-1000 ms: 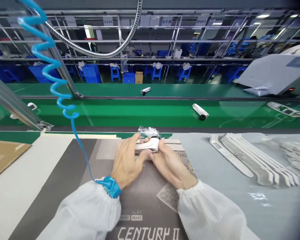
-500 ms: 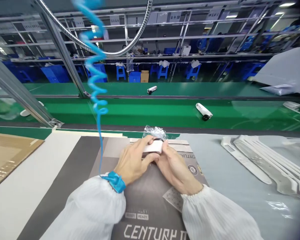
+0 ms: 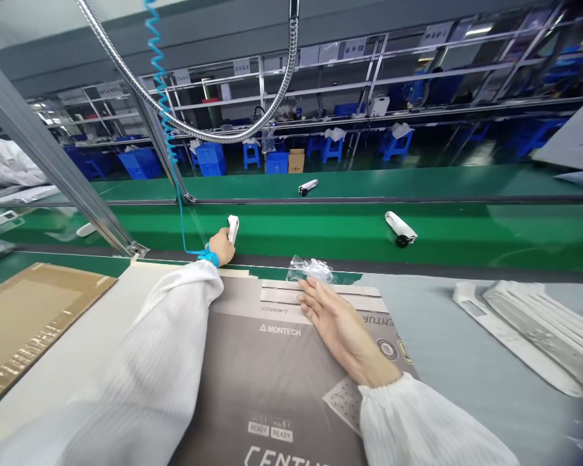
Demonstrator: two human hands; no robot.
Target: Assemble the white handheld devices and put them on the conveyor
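My left hand, with a blue strap at its wrist, reaches forward to the near edge of the green conveyor belt. Its fingers are closed on a small white part that stands up from them. My right hand is over the far part of the grey printed box, its fingers stretched out and holding nothing. Just beyond its fingertips lies crumpled clear plastic. Another white part with a black end rests on the belt, to the right.
Long white parts lie at the right. At the left are brown cardboard and a slanted metal post. A coiled blue cord hangs on the left, near a metal hose. A person in white is at the far left.
My left hand has moved forward and left from the box to the belt, carrying the white part. My right hand has let go of it and opened. The view has shifted.
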